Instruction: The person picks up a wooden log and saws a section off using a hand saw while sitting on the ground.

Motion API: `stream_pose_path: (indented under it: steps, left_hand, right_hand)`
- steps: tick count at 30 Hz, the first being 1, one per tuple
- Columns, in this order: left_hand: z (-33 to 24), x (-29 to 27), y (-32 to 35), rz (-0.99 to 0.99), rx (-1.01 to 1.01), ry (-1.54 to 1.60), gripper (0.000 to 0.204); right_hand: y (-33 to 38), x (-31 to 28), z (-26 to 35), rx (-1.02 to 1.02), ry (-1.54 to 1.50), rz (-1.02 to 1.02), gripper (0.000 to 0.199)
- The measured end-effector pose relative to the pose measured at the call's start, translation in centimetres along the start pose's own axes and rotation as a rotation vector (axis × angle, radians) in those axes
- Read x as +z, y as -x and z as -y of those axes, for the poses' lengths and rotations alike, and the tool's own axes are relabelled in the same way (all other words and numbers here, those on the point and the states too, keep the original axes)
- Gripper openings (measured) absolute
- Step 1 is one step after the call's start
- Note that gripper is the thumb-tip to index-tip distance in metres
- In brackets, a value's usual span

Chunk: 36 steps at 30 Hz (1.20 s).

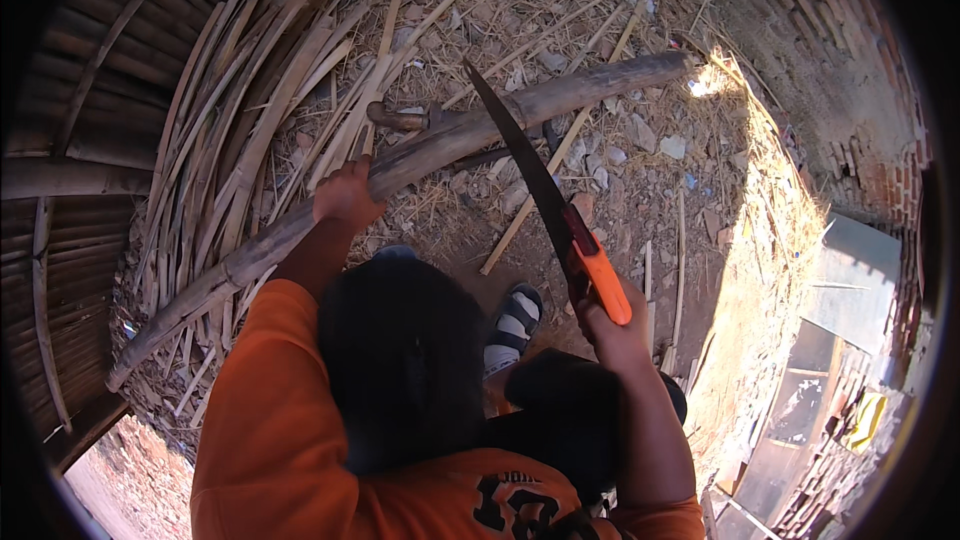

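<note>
A long, grey-brown wooden pole point(560, 92) runs slantwise from the lower left to the upper right, in front of my legs. My left hand point(347, 195) is on its near side left of centre, with the fingers closed over it. In my right hand point(612, 328) is a handsaw point(520, 158), gripped by its orange handle. The saw's dark blade points up and away and crosses over the pole right of its middle. Whether the teeth touch the wood I cannot tell. Close behind the pole lies a short, thick wooden piece point(400, 119).
Split bamboo strips point(235, 140) lie in a heap at the left, beside a slatted dark wall point(75, 140). Straw and stone rubble point(640, 135) cover the ground. A brick wall point(850, 70) rises at the right. My sandalled foot point(515, 320) is below the pole.
</note>
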<state>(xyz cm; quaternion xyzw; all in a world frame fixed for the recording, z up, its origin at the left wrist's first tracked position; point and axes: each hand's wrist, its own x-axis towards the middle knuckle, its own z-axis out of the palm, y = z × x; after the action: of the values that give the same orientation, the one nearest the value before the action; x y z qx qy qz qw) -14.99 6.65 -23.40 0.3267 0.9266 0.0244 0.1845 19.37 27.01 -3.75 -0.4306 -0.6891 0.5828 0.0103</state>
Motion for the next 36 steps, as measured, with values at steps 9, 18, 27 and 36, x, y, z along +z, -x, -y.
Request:
stream_pose_path:
  steps: [9, 18, 27, 36]
  left_hand:
    - [0.6, -2.0, -0.4, 0.054, -0.009, 0.039, 0.088]
    - [0.0, -0.4, 0.1, -0.005, 0.039, 0.021, 0.088]
    - [0.3, -0.4, 0.4, 0.029, 0.012, 0.019, 0.092]
    - [0.1, 0.0, 0.3, 0.042, 0.008, 0.039, 0.094]
  right_hand:
    - [4.8, -3.2, 0.3, 0.119, -0.109, -0.017, 0.029]
    - [-4.0, 0.9, -0.8, -0.093, 0.081, 0.028, 0.019]
    - [5.2, -4.5, 1.7, -0.036, 0.136, 0.035, 0.036]
    - [-7.6, 1.1, 0.5, -0.056, 0.082, 0.04, 0.017]
